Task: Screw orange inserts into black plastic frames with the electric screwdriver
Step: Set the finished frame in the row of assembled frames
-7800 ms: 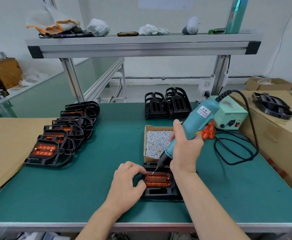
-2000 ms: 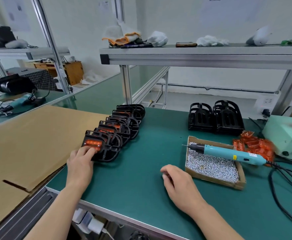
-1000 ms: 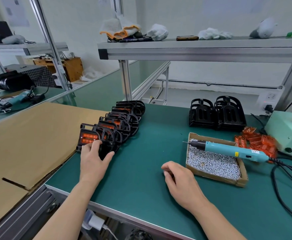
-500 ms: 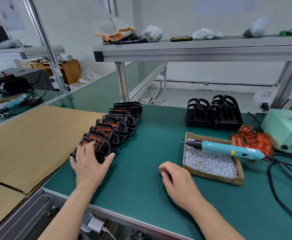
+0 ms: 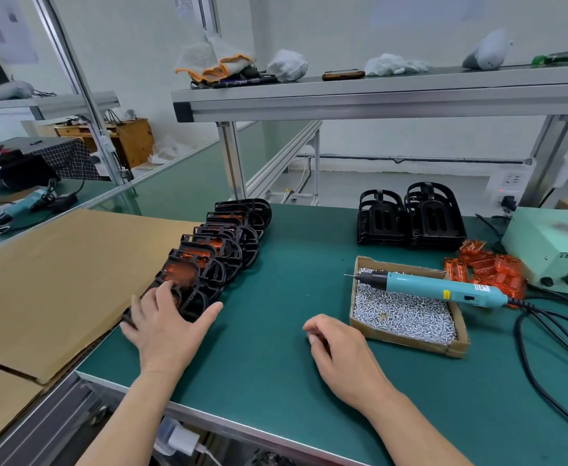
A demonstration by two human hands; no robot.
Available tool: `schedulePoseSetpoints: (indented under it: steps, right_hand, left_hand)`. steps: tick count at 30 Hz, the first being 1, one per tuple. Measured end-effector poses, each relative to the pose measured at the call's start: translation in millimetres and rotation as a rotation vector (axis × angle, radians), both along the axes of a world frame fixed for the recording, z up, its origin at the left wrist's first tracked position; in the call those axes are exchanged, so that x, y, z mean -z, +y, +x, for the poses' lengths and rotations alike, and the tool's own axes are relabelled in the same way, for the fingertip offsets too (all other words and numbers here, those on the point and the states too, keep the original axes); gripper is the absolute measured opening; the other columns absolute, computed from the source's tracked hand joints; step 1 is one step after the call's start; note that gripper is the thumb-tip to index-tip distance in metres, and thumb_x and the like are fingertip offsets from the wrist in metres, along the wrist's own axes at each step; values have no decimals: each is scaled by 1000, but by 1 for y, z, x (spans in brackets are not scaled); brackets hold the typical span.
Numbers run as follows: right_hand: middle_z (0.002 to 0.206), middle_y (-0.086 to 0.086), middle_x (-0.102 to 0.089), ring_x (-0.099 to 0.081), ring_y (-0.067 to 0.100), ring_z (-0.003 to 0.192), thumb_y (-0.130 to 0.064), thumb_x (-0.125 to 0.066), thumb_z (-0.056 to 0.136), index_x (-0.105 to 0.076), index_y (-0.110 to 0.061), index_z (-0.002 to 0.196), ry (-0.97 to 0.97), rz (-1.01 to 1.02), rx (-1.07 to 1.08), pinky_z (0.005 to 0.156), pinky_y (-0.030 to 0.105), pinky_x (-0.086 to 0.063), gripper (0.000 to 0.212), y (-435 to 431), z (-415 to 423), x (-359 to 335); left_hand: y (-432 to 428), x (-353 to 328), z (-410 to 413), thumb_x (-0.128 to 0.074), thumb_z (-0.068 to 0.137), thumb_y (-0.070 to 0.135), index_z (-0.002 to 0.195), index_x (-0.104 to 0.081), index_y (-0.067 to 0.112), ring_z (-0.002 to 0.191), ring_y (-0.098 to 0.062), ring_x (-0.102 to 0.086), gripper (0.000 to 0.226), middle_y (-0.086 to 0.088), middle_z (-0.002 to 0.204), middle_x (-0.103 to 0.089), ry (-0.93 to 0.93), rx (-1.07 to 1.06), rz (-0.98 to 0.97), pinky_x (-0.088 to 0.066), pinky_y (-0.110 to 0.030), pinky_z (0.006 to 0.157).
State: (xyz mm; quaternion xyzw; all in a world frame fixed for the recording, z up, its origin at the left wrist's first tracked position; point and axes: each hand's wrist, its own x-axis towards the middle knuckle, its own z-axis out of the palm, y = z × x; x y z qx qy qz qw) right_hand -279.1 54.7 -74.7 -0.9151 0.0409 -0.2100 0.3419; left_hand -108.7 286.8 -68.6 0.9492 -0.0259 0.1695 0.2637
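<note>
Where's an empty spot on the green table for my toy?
The bare mat between the black frames and the screw box, down to between left hand and right hand. Crowded at the right: orange inserts, cables.

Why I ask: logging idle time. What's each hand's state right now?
Left hand: open, fingers resting on the nearest black frame.
Right hand: open, loosely curled on the table, holding nothing.

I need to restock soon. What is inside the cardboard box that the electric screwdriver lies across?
The cardboard box holds a bed of small silver screws. The electric screwdriver lies across its far side, hiding the screws beneath it. The box floor is covered.
</note>
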Motion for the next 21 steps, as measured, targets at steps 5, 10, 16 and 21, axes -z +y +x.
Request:
schedulePoseSetpoints:
  steps: [5,10,16,21]
  right_hand:
    - [98,-13,-63,-57,1,92,-17,-51,101,-61,-20,107,4,16,8,81,14,-44,13,-1,1,1]
    - [97,-17,-63,-57,-2,93,-18,-51,101,-61,-23,106,16,33,19,79,9,-42,13,-2,2,4]
    - [96,-15,-63,-56,-2,92,-16,-51,100,-62,-22,106,12,36,20,78,8,-40,13,-1,3,4]
    - [98,-16,-63,-54,-6,91,-17,-51,100,-62,-22,108,18,32,18,77,4,-36,14,-2,3,3]
  left_hand:
    - [-3,10,3,-57,68,83,150,-17,26,144,-54,1,108,-21,157,-15,159,-52,113,-13,-65,114]
    - [-28,2,21,-41,83,79,148,-24,13,143,-54,-12,94,-28,152,-26,218,-105,251,-1,-63,116]
    - [-46,-4,36,-52,80,76,146,-27,13,142,-56,-11,94,-27,150,-29,229,-73,180,0,-62,116]
    - [-42,3,30,-58,70,82,148,-24,20,144,-53,2,105,-21,157,-20,173,-71,32,-7,-66,115]
